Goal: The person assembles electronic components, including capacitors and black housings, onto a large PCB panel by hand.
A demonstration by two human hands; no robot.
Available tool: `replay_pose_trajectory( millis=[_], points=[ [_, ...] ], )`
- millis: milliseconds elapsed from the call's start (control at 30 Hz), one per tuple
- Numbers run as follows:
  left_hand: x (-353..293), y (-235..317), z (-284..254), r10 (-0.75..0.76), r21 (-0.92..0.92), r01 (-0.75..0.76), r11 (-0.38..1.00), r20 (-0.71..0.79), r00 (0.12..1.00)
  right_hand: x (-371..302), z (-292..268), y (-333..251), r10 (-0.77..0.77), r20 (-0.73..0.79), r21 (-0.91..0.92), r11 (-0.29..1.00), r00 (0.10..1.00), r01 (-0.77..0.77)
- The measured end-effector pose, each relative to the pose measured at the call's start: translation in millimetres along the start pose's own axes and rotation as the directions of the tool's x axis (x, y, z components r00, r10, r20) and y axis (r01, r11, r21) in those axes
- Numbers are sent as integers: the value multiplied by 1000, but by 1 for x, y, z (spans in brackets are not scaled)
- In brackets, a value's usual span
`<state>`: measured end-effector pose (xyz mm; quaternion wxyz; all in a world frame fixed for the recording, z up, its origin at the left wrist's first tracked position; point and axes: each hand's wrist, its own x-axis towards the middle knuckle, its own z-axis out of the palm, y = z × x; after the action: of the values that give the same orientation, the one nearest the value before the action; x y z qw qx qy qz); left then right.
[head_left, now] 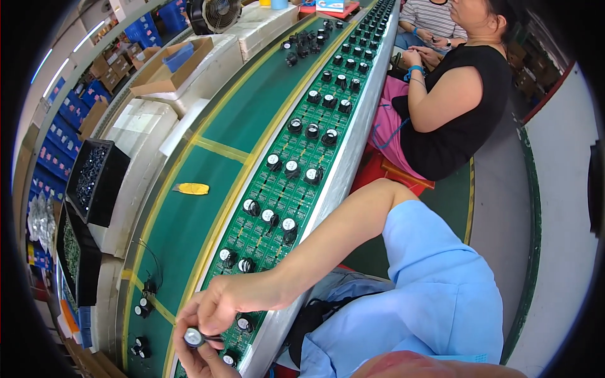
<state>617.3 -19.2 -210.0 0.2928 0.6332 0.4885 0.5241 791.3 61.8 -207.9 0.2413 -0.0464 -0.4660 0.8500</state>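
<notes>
Right hand, white-topped component just below, held in left hand

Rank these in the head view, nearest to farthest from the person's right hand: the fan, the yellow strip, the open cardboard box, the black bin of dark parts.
From the right hand:
1. Yellow strip: ahead, on the green surface.
2. Black bin of dark parts: farther left.
3. Open cardboard box: ahead, beyond the bin.
4. Fan: farthest, near the top edge.
</notes>
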Motion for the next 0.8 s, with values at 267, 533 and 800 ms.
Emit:
replay_pose_trajectory(
  millis=[267,533,800],
  points=[
    [13,-1,14,36,71,-21,997,-213,976,27,3,-3,-234,-307,21,968,922,252],
    [25,5,7,-161,-572,57,818,-132,978,40,-5,-4,-525,-155,-592,728,837,347],
    [14,11,9,-28,-135,-6,991,-251,968,33,-4,-3,-136,-185,-100,988,973,119]
  ],
)
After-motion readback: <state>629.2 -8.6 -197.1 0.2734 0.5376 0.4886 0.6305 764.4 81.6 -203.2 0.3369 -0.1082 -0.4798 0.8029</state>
